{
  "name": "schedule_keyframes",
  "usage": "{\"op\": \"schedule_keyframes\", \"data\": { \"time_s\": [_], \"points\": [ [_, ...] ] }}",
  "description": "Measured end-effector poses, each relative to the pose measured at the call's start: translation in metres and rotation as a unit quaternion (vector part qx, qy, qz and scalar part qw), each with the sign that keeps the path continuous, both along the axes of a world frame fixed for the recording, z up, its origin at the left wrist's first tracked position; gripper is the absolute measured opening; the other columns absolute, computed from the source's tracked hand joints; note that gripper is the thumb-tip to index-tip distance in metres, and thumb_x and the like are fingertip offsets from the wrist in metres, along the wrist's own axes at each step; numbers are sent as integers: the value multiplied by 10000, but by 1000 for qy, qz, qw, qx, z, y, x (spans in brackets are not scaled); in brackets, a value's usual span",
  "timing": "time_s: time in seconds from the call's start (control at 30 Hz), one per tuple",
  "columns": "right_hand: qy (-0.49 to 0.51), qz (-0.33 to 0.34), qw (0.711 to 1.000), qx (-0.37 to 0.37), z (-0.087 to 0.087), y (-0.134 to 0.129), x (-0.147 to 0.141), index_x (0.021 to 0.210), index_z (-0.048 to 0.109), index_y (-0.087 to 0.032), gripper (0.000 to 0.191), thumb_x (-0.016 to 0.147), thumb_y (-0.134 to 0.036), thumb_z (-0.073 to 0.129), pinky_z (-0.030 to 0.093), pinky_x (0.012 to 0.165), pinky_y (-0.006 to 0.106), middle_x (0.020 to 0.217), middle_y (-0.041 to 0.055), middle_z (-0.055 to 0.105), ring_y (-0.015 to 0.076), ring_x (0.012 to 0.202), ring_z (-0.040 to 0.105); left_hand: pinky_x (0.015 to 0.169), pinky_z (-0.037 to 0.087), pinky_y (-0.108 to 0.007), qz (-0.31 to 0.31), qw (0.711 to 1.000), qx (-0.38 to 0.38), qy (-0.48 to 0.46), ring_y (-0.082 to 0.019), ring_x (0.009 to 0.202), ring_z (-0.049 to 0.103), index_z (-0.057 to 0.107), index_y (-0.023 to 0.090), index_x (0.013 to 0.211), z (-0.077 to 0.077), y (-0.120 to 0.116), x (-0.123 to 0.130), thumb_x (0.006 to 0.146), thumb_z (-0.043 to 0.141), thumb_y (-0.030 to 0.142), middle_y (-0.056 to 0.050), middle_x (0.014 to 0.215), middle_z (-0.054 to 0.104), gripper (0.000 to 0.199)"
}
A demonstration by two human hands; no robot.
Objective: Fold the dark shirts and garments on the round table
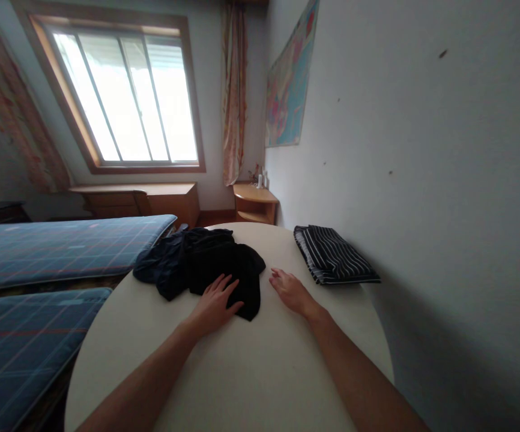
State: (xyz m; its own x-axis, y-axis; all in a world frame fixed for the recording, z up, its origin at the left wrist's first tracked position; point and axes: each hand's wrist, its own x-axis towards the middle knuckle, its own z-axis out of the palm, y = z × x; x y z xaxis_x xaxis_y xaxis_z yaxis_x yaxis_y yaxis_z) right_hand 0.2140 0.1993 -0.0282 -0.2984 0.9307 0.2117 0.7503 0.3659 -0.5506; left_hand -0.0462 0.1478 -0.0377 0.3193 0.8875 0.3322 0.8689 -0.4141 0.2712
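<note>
A crumpled black garment (pixel 224 258) lies on the round white table (pixel 264 372), with a dark navy piece of cloth (pixel 158 264) bunched at its left side. Fingers spread, my left hand (pixel 217 303) rests on the near edge of the black garment. My right hand (pixel 290 289) is just right of the garment, apart from it, over the bare tabletop. Its fingers are loosely curled with gaps between them, and nothing shows in them. A folded black cloth with white stripes (pixel 334 255) sits on the table's right side, beyond my right hand.
Two plaid mattresses (pixel 62 252) lie to the left, close to the table. A white wall (pixel 444 180) runs along the right side. Behind the table stand a wooden desk (pixel 170 195) under a window and a corner shelf (pixel 255 195) with small items on it.
</note>
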Motion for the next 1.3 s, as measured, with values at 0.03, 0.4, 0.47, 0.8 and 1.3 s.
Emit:
{"op": "schedule_keyframes", "data": {
  "time_s": [0.03, 0.4, 0.47, 0.8, 1.3],
  "points": [
    [-6, 3, 1000, 4, 0, 0, -1, 1364, 527, -139, 505, 969, -434, 418, 364, 1080, 359, 1316, 135, 624, 239, 1240, 552, 1106, 348, -490, -4, 1000, -9, -4, -323, 1388, 374, 605, 244, 1290, -2, 3, -3, 891, 603, 371, -111, 1408, 536, 419],
    [102, -18, 994, 41, 6, 5, 12, 1301, 567, -136, 538, 995, -498, 312, 370, 1087, 347, 1305, 142, 621, 222, 1236, 555, 843, 483, -309, -145, 980, -84, -108, -201, 916, 620, 609, 214, 1060, 36, -22, 18, 944, 488, 270, -58, 994, 674, 178],
    [147, -25, 987, 64, 8, 7, 19, 1247, 604, -157, 572, 994, -548, 272, 379, 1080, 354, 1278, 130, 636, 222, 1218, 564, 774, 477, -266, -198, 958, -134, -156, -166, 828, 610, 607, 212, 1045, 50, -36, 25, 936, 509, 305, -29, 938, 670, 174],
    [250, 12, 968, -5, 16, 1, 30, 1104, 690, -186, 818, 938, -721, 93, 373, 1075, 458, 985, 94, 741, 251, 1034, 662, 799, 501, -318, 88, 907, -18, -411, -203, 863, 650, 576, 182, 985, 33, 11, 0, 880, 539, 363, -61, 929, 679, 212],
    [129, 197, 957, -167, 28, -21, 17, 1387, 532, -212, 802, 691, -513, 793, 458, 1003, 400, 1312, 111, 614, 254, 1138, 599, 670, 427, -299, 21, 992, -123, 10, -243, 694, 674, 683, 214, 653, 59, -20, -5, 941, 375, 592, -87, 673, 690, 566]
  ]
}}
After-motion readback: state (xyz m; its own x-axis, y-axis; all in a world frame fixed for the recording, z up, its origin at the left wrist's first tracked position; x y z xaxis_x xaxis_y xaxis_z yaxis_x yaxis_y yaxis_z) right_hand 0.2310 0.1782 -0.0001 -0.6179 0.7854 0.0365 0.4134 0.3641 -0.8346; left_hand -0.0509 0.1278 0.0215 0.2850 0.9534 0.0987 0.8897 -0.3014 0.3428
